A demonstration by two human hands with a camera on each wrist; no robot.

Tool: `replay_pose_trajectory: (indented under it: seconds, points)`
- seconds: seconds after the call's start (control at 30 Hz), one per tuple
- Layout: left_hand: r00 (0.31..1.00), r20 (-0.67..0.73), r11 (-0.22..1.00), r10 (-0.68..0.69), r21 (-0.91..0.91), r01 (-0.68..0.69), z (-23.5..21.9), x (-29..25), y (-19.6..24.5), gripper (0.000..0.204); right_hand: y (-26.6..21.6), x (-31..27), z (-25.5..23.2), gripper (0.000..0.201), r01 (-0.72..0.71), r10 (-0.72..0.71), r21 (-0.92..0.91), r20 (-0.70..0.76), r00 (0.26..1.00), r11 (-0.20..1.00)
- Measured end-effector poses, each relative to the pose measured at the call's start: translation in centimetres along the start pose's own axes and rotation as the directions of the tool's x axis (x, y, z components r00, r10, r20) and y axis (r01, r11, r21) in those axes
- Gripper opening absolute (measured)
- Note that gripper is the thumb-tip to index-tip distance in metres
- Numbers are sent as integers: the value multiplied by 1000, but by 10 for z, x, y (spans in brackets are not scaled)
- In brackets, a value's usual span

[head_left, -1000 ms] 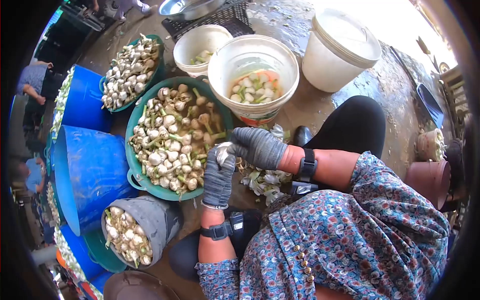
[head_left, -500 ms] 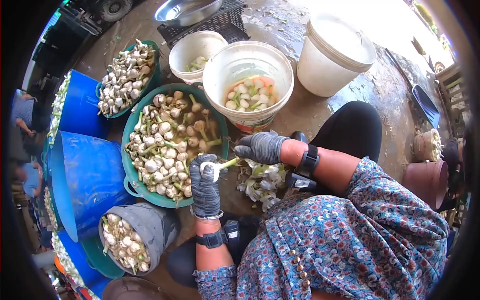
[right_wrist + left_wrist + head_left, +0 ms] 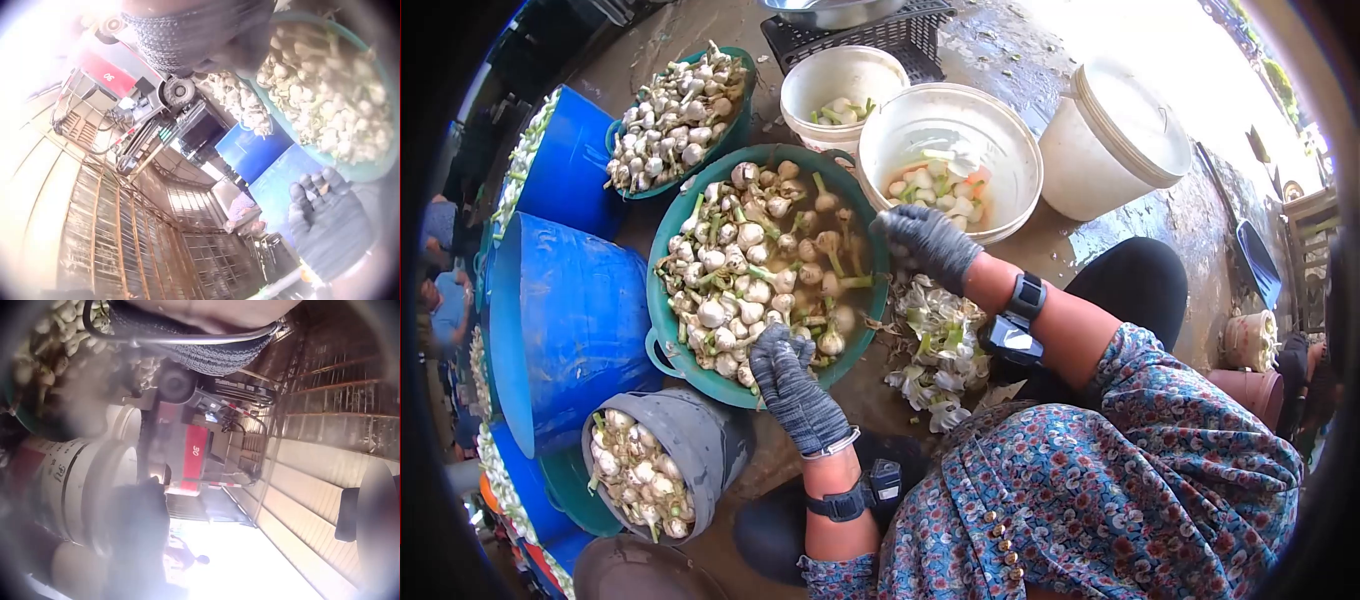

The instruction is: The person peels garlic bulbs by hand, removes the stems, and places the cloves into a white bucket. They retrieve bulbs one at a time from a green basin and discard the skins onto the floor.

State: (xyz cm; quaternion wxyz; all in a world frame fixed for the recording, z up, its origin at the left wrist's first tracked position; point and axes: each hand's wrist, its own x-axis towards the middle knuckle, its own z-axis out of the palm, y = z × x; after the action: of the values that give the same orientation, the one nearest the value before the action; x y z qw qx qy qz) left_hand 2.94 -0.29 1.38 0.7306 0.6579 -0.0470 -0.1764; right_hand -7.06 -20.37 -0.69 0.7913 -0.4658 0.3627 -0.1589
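Note:
My left hand (image 3: 795,390), in a grey knit glove, is at the near rim of a green basin (image 3: 662,345) full of garlic bulbs (image 3: 735,285) in murky water. In the right wrist view the left hand (image 3: 331,228) shows its palm, fingers loosely bent and nothing held. My gloved right hand (image 3: 930,240) is beside the near rim of a white bucket (image 3: 1015,215); a small pale spot shows at its fingertips, and I cannot tell whether they pinch anything. Peeled garlic (image 3: 940,190) with green stems lies inside that bucket. Garlic peels (image 3: 940,345) are piled below the right hand.
A smaller white bucket (image 3: 800,125) and a lidded one (image 3: 1065,170) flank the peeled-garlic bucket. Blue tubs (image 3: 585,330), a grey bucket (image 3: 725,450) of garlic and another green basin (image 3: 745,120) stand left. A long-handled shovel (image 3: 1258,265) lies right.
The garlic bulb that my left hand held by its head is gone from it. The hands have parted: the left moved down-left to the basin rim, the right up toward the white bucket.

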Motion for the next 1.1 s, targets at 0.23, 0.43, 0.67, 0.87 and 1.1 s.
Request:
replay_pose_trajectory:
  seconds: [0.23, 0.43, 0.67, 0.87, 1.1]
  points:
    - [991, 84, 990, -100, -93, 108, -14, 16, -9, 20, 104, 93, 48, 28, 89, 62, -995, 91, 994, 42]
    - [954, 116, 951, -278, -110, 290, -24, 33, -29, 22, 109, 108, 43, 26, 129, 283, -992, 127, 951, 9]
    - [579, 473, 607, -664, -111, 787, -14, 25, -50, 42, 55, 5, 19, 31, 504, -249, -708, 440, 863, 495]
    - [822, 461, 874, -335, -174, 454, 20, 1, -44, 36, 39, -35, -3, 28, 539, -528, -696, 265, 807, 474]
    - [877, 366, 918, -310, -126, 377, 41, -17, -41, 49, 9, -75, 2, 20, 319, -430, -779, 70, 900, 540]
